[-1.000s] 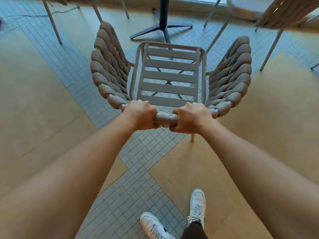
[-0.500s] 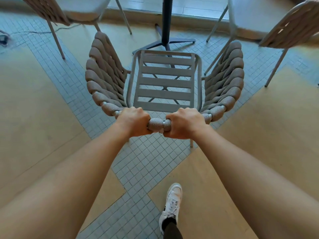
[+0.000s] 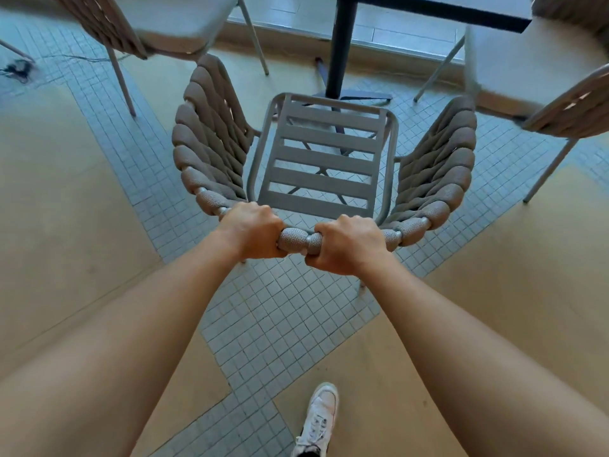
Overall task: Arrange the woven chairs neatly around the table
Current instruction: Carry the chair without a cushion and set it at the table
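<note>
On my far left another chair [image 3: 138, 24] stands with its pale seat turned toward the table, and its thin rear leg [image 3: 122, 84] sits near the left arm of the woven chair [image 3: 324, 166] I am holding; if I swing wide that way, I judge the woven side could clip it. My left hand [image 3: 252, 230] is curled tight around the top rail of the backrest, and my right hand [image 3: 349, 245] is clamped on the same rail just beside it, fingers wrapped under. The slatted seat points at the dark table post [image 3: 341, 44], its front edge near the table base [image 3: 359, 95]. Pushed straight and too hard, the front legs could catch on those feet. The table top [image 3: 461, 9] is above, so the arms might knock it. On the right, a third chair [image 3: 566, 103] crowds close; drifting there risks a scrape.
</note>
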Action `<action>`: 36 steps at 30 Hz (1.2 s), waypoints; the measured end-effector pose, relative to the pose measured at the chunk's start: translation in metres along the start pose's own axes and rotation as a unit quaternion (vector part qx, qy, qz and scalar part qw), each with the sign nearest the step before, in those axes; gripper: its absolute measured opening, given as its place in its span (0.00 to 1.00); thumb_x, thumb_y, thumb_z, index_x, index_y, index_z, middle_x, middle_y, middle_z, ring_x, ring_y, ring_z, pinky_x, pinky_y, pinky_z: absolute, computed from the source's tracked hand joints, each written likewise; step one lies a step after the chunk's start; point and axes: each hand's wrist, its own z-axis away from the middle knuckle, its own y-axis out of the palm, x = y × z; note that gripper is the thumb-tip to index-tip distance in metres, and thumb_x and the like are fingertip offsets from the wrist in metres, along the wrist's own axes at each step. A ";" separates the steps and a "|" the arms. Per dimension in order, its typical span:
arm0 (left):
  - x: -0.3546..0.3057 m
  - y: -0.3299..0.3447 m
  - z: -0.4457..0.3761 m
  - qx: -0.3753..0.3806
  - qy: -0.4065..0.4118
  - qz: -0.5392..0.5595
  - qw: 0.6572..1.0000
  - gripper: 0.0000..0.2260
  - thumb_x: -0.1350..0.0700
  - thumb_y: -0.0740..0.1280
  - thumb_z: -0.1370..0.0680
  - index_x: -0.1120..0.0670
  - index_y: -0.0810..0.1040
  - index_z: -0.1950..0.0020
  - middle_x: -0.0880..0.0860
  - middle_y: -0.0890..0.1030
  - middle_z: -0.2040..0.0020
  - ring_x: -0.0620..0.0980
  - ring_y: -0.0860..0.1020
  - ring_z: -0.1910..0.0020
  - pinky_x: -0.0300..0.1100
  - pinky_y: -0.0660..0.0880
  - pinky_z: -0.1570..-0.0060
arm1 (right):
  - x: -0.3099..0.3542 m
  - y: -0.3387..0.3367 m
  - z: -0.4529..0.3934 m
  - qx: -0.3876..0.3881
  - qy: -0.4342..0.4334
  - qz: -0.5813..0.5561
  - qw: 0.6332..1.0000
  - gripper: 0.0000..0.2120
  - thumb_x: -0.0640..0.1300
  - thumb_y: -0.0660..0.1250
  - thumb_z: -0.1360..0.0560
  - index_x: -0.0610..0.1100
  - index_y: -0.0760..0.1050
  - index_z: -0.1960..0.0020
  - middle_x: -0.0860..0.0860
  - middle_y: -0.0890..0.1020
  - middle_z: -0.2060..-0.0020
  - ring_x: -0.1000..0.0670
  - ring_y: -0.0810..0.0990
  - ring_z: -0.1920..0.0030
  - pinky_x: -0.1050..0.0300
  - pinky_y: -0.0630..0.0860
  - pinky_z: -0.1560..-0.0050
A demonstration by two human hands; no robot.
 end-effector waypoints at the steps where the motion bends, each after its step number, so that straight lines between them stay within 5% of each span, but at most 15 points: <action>1: 0.003 -0.002 -0.005 0.003 -0.002 0.001 1.000 0.17 0.34 0.65 0.27 0.44 0.83 0.50 0.48 0.83 0.58 0.53 0.82 0.60 0.47 0.80 0.56 | -0.002 -0.002 -0.005 0.001 0.001 0.001 1.000 0.20 0.72 0.61 0.36 0.57 0.76 0.58 0.57 0.66 0.72 0.47 0.72 0.69 0.54 0.66 0.66; 29: 0.096 -0.029 -0.151 -0.050 0.056 -0.007 0.997 0.18 0.34 0.66 0.29 0.45 0.83 0.50 0.47 0.73 0.66 0.51 0.73 0.67 0.42 0.67 0.66 | -0.052 -0.048 -0.148 0.024 0.075 0.032 0.996 0.22 0.73 0.55 0.40 0.59 0.73 0.58 0.57 0.64 0.73 0.46 0.72 0.70 0.54 0.67 0.65; 36: 0.104 -0.029 -0.169 -0.048 0.052 -0.008 0.997 0.20 0.33 0.65 0.29 0.42 0.82 0.45 0.48 0.79 0.61 0.51 0.73 0.65 0.43 0.69 0.63 | -0.064 -0.048 -0.164 0.022 0.062 0.025 0.998 0.20 0.73 0.57 0.40 0.59 0.71 0.58 0.58 0.65 0.73 0.48 0.72 0.71 0.55 0.66 0.66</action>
